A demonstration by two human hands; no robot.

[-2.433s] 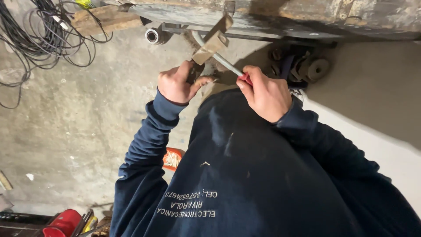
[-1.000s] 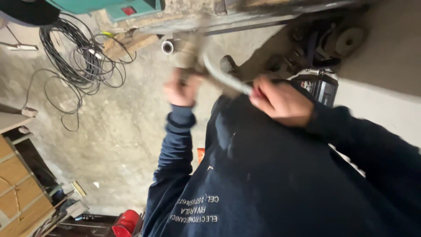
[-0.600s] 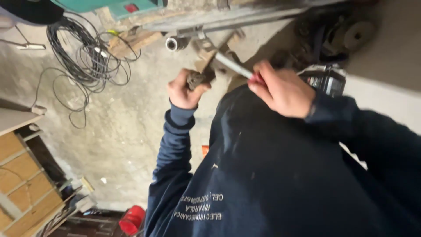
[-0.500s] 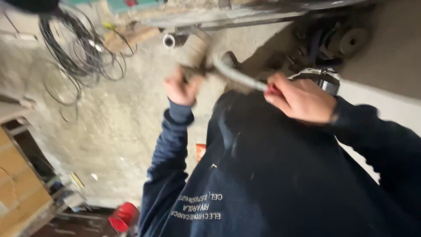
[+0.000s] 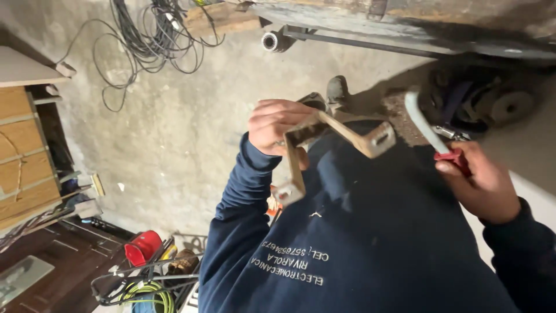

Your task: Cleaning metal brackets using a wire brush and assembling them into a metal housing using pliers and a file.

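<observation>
My left hand [image 5: 273, 124] grips a tan, bent metal bracket [image 5: 344, 128] with slotted holes at its ends. One end [image 5: 289, 191] hangs down over my dark blue sweatshirt [image 5: 370, 243]. My right hand [image 5: 482, 184] is apart from it on the right. It is closed on the red handle [image 5: 453, 159] of a tool with a curved grey metal shaft [image 5: 419, 119] that points up. The bracket touches nothing but my left hand.
A rusty metal beam [image 5: 405, 23] and a pipe end [image 5: 271, 41] run along the top. Below them are dark machine parts [image 5: 483, 101] and a coil of black cables [image 5: 153, 35] on the concrete floor. Wooden crates [image 5: 23, 145], a red container [image 5: 142, 246] and a green hose [image 5: 152, 291] are at the left.
Both hands were up at the beam, the tool against the bracket. Now the bracket is free in my left hand and lower, and my right hand has drawn the tool away to the right.
</observation>
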